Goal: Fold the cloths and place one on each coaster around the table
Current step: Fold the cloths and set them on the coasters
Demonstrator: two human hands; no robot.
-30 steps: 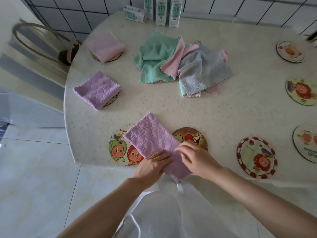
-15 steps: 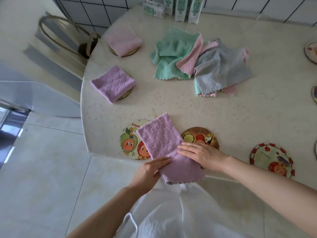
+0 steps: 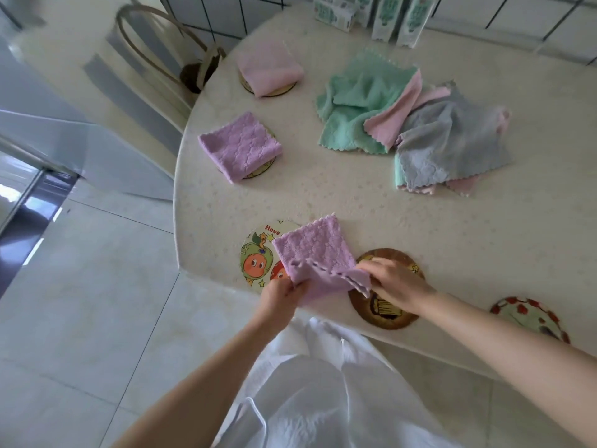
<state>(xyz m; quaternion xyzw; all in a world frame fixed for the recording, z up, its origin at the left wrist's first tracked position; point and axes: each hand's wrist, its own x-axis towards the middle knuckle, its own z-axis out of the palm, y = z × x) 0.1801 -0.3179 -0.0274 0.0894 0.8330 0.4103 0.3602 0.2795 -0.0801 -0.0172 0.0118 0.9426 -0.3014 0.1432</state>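
Pale speckled table (image 3: pixel 355 202) against tiled wall, tiled floor below.

Grip, left hand (image 3: pixel 279 295): fingers curled, pinching near left corner of purple cloth (image 3: pixel 318 257), raised off the table edge. Grip, right hand (image 3: pixel 397 286): pinching near right edge of same cloth, scalloped hem lifted between the two.

Far half of cloth flat on table, overlapping right side of fruit coaster (image 3: pixel 258 257), just beside brown coaster (image 3: pixel 381 315), itself partly hidden by right hand. Judged mid-fold, near half due to go over far half.

Further out: red-rimmed coaster (image 3: pixel 529 315) to the right, bare. Folded purple cloth (image 3: pixel 240 145) and folded pink cloth (image 3: pixel 269 69), each on a coaster at left. Unfolded heap (image 3: pixel 403 124) of green, pink and grey cloths mid-table. Cartons (image 3: pixel 387 14) at far edge.

Risks:
- Uneven pull from either hand, hence skewed corners.
- Far half unpinned, so liable to slide with the fold.
- Cloth between two coasters, so liable to end off-centre.
- Table edge close: dropped corner could drag cloth to floor.
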